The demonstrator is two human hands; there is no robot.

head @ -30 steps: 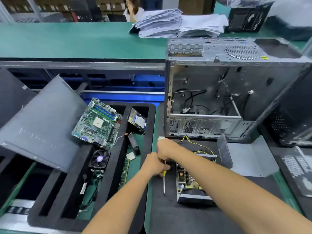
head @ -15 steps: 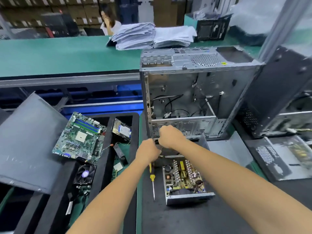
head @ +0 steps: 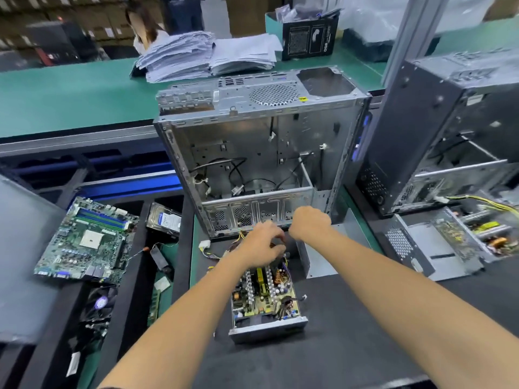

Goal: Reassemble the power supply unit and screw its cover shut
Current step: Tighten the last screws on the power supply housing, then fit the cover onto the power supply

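Observation:
The open power supply unit [head: 266, 310] lies on the black mat with its circuit board exposed and its near metal wall facing me. Its grey bent cover [head: 323, 256] rests just right of it. Wires with a white connector [head: 205, 244] spill out at the far left end. My left hand [head: 262, 244] has its fingers curled down over the far end of the unit, among the wires; what it grips is hidden. My right hand [head: 309, 223] is a closed fist just beyond, against the foot of the empty computer case [head: 252, 153].
A motherboard [head: 87, 240], a hard drive [head: 165, 220] and a cooler fan [head: 98, 304] lie in a black foam tray on the left. A second case [head: 449, 130] and another opened power supply [head: 460, 237] stand at the right. Paper stacks sit on the green bench behind.
Both hands moved up to the far end of the unit. The yellow-handled screwdriver that hung from my left hand beside the unit is no longer visible. The view shifted right.

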